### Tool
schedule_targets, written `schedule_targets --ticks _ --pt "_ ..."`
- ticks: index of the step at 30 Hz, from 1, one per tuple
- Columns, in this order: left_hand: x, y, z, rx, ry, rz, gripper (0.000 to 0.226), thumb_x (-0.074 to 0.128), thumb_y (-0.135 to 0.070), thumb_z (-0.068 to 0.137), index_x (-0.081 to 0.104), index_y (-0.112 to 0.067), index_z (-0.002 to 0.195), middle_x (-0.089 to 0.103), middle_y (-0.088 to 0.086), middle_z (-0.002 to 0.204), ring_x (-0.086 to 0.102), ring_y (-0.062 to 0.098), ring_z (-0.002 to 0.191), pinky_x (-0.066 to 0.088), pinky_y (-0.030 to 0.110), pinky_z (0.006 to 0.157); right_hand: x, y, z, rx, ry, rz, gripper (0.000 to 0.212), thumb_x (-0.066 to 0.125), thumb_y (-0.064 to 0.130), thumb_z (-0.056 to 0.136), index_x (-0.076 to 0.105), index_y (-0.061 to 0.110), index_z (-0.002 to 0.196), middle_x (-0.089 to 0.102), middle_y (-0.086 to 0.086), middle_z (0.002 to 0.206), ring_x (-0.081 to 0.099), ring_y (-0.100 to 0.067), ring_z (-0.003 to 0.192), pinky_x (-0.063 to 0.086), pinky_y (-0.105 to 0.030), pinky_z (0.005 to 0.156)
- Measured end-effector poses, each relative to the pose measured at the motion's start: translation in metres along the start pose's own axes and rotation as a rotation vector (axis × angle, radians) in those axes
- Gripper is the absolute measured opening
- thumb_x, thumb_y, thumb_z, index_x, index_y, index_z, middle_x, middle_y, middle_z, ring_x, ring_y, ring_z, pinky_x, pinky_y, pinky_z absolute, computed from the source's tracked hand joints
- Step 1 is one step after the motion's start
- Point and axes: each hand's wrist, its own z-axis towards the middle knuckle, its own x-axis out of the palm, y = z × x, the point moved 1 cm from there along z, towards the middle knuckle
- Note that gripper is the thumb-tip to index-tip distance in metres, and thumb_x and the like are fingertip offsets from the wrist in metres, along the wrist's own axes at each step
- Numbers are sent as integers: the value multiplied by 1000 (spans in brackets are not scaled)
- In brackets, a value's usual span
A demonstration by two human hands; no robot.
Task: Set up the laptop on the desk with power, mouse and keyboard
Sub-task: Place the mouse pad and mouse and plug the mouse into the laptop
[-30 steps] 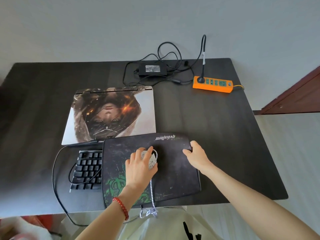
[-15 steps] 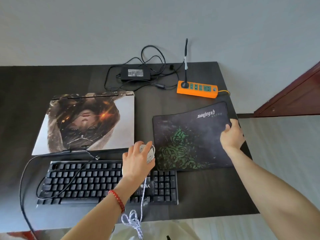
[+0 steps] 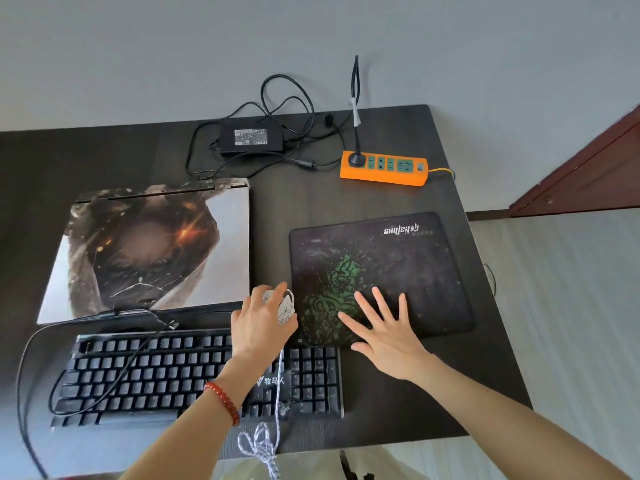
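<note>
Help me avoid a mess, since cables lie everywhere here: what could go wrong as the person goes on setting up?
1. The mouse in the left hand trails a braided cable across the keyboard and off the desk edge; it may snag or drag on keys.
2. The keyboard's black cable loops over its keys and against the closed laptop; opening the lid could catch it.
3. The right hand presses the mouse pad, which lies close to the desk's right edge and might slide off.

Colours and patterns, head view.
Orange power strip point(image 3: 383, 171), green sockets; black mouse pad point(image 3: 381, 271), green splatter; white mouse point(image 3: 284, 308), black starbursts; black keyboard point(image 3: 156, 372).
</note>
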Motion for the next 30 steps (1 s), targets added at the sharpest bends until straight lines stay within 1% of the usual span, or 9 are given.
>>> schedule_targets --ticks 5,8,13,16,19,22,24,26,30 --pt "0 2 1 -6 25 -20 57 56 -42 83 35 -30 135 42 0 130 45 22 116 39 40 93 6 -1 13 107 18 58 60 35 43 95 -2 43 142 -2 -2 157 -9 -41 141 -2 -76 98" --pt "0 2 1 -2 24 -26 58 56 -42 82 35 -29 135 42 0 130 44 22 117 39 41 93 -3 -10 22 212 19 99 59 31 43 96 -4 39 143 -2 -5 157 -10 -39 141 2 -73 102" --pt "0 8 -1 -61 57 -58 60 54 -45 83 33 -29 136 41 0 132 44 22 118 40 42 94 -4 -4 4 34 78 95 84 46 11 90 -15 32 143 -11 -4 156 -17 -28 142 -3 -62 110" --pt "0 12 -3 -67 75 -44 60 53 -46 83 32 -29 137 41 0 131 45 22 117 40 42 95 -21 1 5 193 -17 317 81 38 -9 86 -2 26 146 -1 -1 157 -8 -22 144 -2 -53 114" --pt "-2 12 -4 -73 67 -69 59 54 -45 83 33 -30 136 41 0 132 45 23 117 40 43 94 -58 -2 15 387 -303 503 79 45 -17 80 21 21 144 19 -6 154 10 -26 143 7 -50 115" --pt "-3 13 -5 -74 53 -98 58 55 -44 83 35 -30 135 43 1 131 46 23 117 42 43 94 -79 -10 15 430 -637 349 83 54 -27 63 43 12 135 41 -18 142 34 -39 133 22 -60 108" --pt "-4 14 -6 -71 47 -116 57 55 -44 83 36 -29 135 44 1 130 47 23 115 43 43 93 -78 -10 12 380 -711 167 86 57 -28 54 50 12 130 48 -21 136 42 -43 127 25 -63 102" --pt "-5 17 -7 -73 47 -132 57 55 -43 82 36 -29 134 44 0 129 48 22 113 44 43 92 -64 -5 10 267 -539 60 90 57 -24 58 44 21 135 40 -19 143 34 -43 132 22 -64 104" --pt "-5 21 -9 -84 49 -149 57 55 -43 83 36 -28 135 43 1 128 49 23 112 45 44 92 -19 2 9 221 68 122 77 40 2 90 1 40 144 -13 0 156 -16 -40 140 -2 -63 109"
